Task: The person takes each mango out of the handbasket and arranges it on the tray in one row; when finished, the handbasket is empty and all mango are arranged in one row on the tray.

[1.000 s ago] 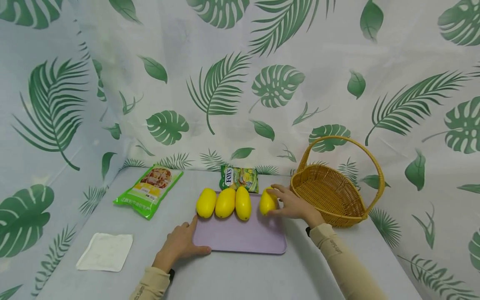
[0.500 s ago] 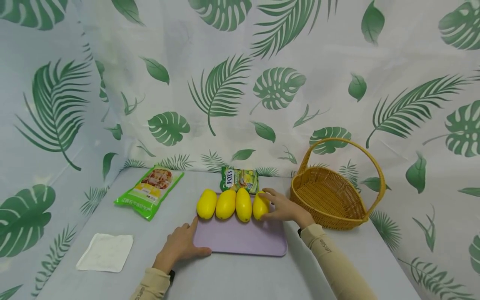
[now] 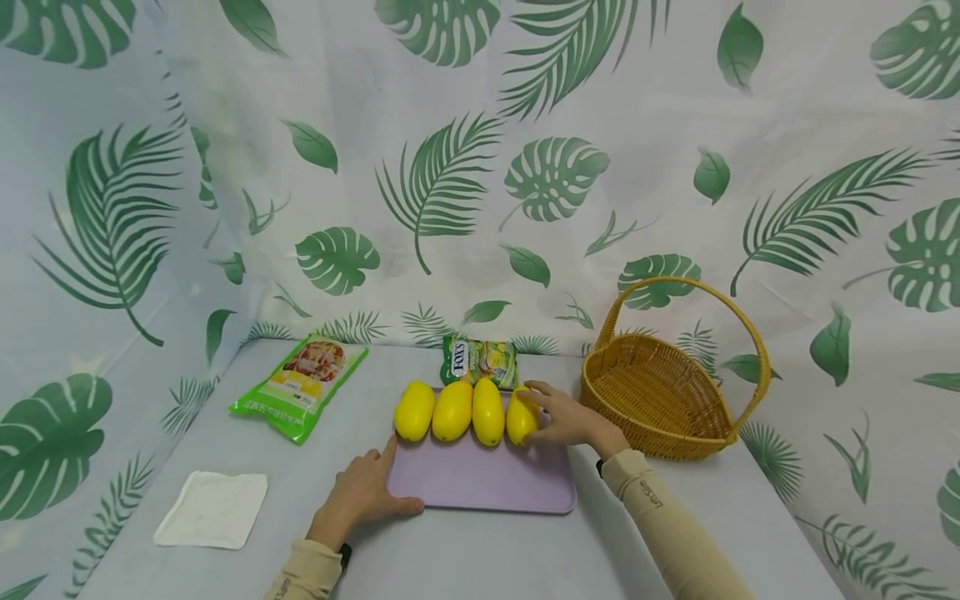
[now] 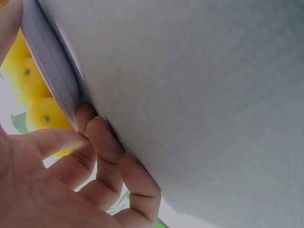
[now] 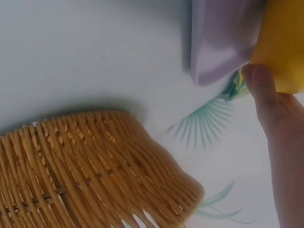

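Observation:
A shallow lilac tray lies on the table in the head view. My right hand holds a yellow mango, thumb on its near side and fingers at its far end. This mango is the rightmost in a row along the tray's back. Three others, the left mango, the second mango and the third mango, stand close beside it. My left hand grips the tray's front left corner, thumb at the front edge. In the left wrist view, its fingers curl beside the tray rim.
A wicker basket with a tall handle stands right of the tray. Behind the tray lies a green candy packet. A green food bag lies at the back left, and a white square pad at the front left.
My right hand has moved the rightmost mango leftward, up to the third one, and still holds it. The left hand and the tray have stayed in place.

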Tool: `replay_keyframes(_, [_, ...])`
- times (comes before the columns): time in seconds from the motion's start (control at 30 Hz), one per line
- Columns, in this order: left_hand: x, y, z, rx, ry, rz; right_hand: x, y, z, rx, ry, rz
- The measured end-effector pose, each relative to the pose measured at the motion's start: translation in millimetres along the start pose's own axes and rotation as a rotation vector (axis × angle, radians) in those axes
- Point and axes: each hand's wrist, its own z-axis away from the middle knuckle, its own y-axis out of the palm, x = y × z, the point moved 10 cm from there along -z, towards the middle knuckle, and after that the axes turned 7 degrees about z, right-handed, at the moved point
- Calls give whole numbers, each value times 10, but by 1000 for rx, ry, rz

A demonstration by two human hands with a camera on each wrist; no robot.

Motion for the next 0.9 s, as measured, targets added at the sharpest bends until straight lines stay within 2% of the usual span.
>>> replay_keyframes(0.2, [3,2,-4,9,-6,10,-3,3,-14,-24,-20,-11])
replay_keyframes(0.33, [14,4,-7,13,-4,29,-9,-43,10,-42,-3,-47])
replay_keyframes(0.47, [38,-16,2,9,-3,63,-27,-152,90,-103,35,-86])
replay_keyframes(0.57, [62,-49,5,-5,-1,71,-73,-243,206,-165,105,-84])
replay_keyframes(0.73, [90,-165,10,-93,20,11,-155,-314,442,-225,255,-69])
replay_keyframes(0.9, [54,-371,33,-257,64,-39,-143,-365,657,-303,330,-40])
